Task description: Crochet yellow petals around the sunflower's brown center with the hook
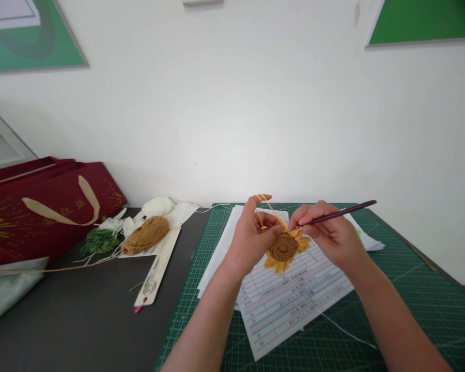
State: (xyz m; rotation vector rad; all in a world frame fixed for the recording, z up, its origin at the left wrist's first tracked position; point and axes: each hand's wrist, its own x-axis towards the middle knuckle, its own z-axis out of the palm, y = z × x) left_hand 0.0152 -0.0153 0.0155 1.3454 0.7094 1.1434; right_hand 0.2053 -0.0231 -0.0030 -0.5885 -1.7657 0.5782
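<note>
crochet sunflower [283, 250] over printed form [294, 315], 12 o'clock | left grip [251, 238] clamped on it, yellow yarn [266, 206] wrapped round fingers | right grip [330, 232] clamped on crochet hook [343, 214] | keep yarn taut | ochre yarn ball [145, 235] at 9 o'clock

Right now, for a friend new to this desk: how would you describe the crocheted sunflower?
On the green cutting mat beside the dark table lie printed forms. Over them, the left hand holds the crocheted sunflower, near the dark crochet hook in the right hand. Its round brown centre and yellow petals set it apart from the plain tan yarn ball nearby.
</note>
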